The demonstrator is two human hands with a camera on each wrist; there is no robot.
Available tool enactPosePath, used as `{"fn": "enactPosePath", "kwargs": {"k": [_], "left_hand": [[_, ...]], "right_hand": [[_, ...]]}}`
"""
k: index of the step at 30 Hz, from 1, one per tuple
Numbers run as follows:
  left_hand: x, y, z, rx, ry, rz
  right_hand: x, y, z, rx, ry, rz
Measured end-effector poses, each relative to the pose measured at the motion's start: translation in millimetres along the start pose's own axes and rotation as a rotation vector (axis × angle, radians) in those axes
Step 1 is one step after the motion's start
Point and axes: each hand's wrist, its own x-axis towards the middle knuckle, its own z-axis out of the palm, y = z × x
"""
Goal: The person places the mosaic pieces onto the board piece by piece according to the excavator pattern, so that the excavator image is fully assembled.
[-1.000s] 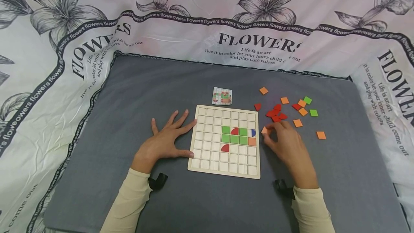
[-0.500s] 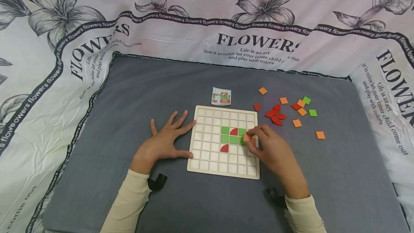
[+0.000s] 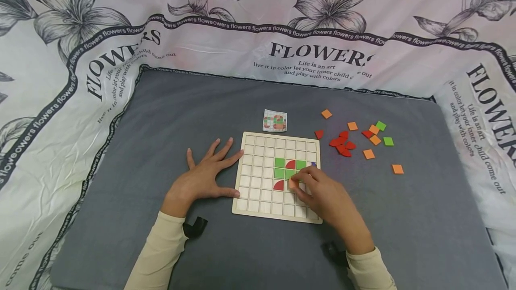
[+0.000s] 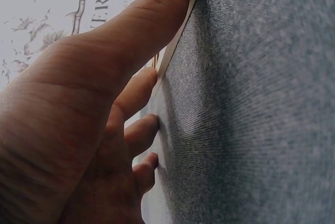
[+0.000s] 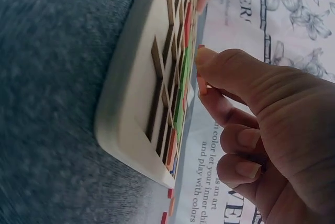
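Note:
A light wooden grid board (image 3: 258,200) lies on the grey table, with green squares (image 3: 280,163), red quarter-circle pieces (image 3: 278,185) and a partly hidden blue piece (image 3: 314,164) in its cells. My right hand (image 3: 328,194) pinches an orange square tile (image 3: 293,184) between thumb and finger over the board, right of the lower red piece. In the right wrist view the orange tile (image 5: 202,77) is held on edge above the grid. My left hand (image 3: 203,178) has its fingers spread, thumb and index fingertip touching the board's left edge. The right hand hides some cells.
Behind the board lies a small printed pattern card (image 3: 275,121). To the right are loose red pieces (image 3: 342,143), several orange squares (image 3: 368,154) and two green squares (image 3: 388,141). A flower-printed cloth (image 3: 322,53) borders the table.
My right hand has carried the orange tile leftward from beside the board's right edge to above the cells near the lower red piece. The left hand stays at the board's edge.

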Motion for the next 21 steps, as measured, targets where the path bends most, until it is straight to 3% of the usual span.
{"fn": "enactPosePath", "kwargs": {"k": [21], "left_hand": [[0.6, -1.1, 0.7, -0.008, 0.002, 0.006]], "right_hand": [[0.3, -6.0, 4.4, -0.056, -0.035, -0.007]]}}
